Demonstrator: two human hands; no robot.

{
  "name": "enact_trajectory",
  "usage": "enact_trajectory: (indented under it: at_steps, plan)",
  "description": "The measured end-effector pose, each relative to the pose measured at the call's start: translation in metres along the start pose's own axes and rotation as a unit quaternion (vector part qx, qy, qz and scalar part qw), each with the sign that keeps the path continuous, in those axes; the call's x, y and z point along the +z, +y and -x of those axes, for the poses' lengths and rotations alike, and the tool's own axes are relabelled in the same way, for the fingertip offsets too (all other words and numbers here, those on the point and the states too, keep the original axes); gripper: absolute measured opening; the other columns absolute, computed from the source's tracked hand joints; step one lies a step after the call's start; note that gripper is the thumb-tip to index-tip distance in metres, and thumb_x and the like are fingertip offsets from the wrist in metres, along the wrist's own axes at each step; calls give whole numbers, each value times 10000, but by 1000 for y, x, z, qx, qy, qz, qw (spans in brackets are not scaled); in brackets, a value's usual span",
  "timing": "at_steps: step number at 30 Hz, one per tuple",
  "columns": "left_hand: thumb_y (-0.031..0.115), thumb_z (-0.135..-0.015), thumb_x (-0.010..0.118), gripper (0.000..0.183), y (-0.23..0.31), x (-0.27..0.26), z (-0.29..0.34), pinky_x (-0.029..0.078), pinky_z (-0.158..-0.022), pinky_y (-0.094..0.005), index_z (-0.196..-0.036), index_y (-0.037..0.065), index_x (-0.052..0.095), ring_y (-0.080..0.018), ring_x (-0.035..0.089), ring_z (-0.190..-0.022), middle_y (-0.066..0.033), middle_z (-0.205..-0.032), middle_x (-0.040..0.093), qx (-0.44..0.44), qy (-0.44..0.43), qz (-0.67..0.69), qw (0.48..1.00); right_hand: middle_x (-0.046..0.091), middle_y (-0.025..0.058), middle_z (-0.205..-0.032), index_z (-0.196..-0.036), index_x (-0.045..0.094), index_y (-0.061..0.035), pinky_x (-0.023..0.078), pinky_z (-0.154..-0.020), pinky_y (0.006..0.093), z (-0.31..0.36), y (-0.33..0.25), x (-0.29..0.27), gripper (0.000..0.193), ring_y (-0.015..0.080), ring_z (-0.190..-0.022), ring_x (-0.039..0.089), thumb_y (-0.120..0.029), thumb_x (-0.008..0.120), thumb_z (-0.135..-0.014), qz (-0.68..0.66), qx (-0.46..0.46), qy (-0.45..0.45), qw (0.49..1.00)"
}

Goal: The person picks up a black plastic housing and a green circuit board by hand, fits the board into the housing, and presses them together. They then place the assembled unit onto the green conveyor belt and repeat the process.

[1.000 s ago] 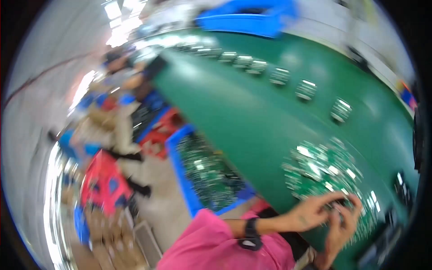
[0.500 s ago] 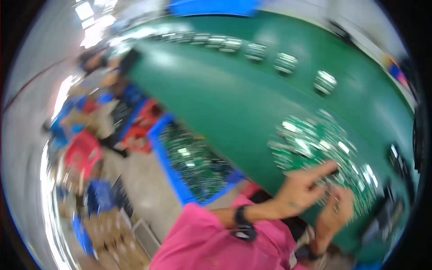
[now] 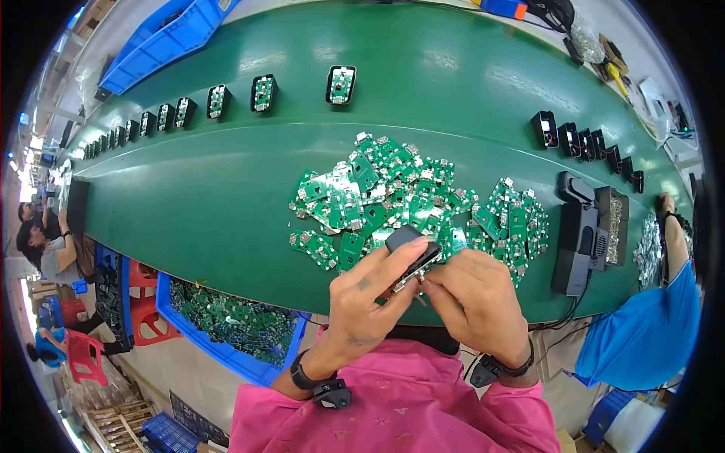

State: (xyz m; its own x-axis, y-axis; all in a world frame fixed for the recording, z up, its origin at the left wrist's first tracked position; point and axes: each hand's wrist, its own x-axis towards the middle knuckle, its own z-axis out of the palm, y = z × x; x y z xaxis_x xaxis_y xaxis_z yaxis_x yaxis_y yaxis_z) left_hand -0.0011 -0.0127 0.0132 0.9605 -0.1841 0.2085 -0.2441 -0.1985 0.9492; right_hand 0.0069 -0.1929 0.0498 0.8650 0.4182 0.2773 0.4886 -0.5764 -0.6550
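My left hand grips a small black plastic case, tilted so that a circuit board's edge shows along its open side. Against that side my right hand is closed, thumb and fingers pinched together. A small shiny metal bit shows near those fingertips, too small to name. Just beyond both hands spreads a heap of green circuit boards on the table, with more of them reaching to the right.
Black cases fitted with boards form a row across the green table. More black cases stand far right, near a dark grey device. A blue crate of boards sits below the table edge. A co-worker's blue sleeve is at right.
The view has swung and sharpened, so the board heap now lies nearer the middle. Both hands stay close together, and the black case now shows clearly in my left hand.
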Motion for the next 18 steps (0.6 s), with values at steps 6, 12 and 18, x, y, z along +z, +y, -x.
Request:
enact_trajectory:
  at_steps: [6,12,18]
  plan:
    - [-106,-762,702,514,7,-12,-10,572,-644,-231,-1248,42,631,-147,686,-784,-113,-977,690,48,-58,-51,996,596,102,-713,-830,633,0,444,-586,389,1,6,-5,82,289,-641,579,-2,686,-768,-58,1,-32,998]
    - [-96,-756,700,530,11,0,-3,557,-585,-250,-1258,57,629,-152,673,-733,-109,-959,680,36,-3,-99,994,597,111,-709,-828,624,-3,448,-581,403,4,-3,10,91,299,-641,583,9,678,-756,16,10,15,1000]
    - [-102,-778,682,526,8,3,2,592,-638,-261,-1276,54,615,-162,689,-766,-119,-1011,671,41,4,-166,985,589,113,-694,-818,622,-5,444,-569,396,7,-1,15,77,302,-622,579,11,669,-760,55,20,20,998]
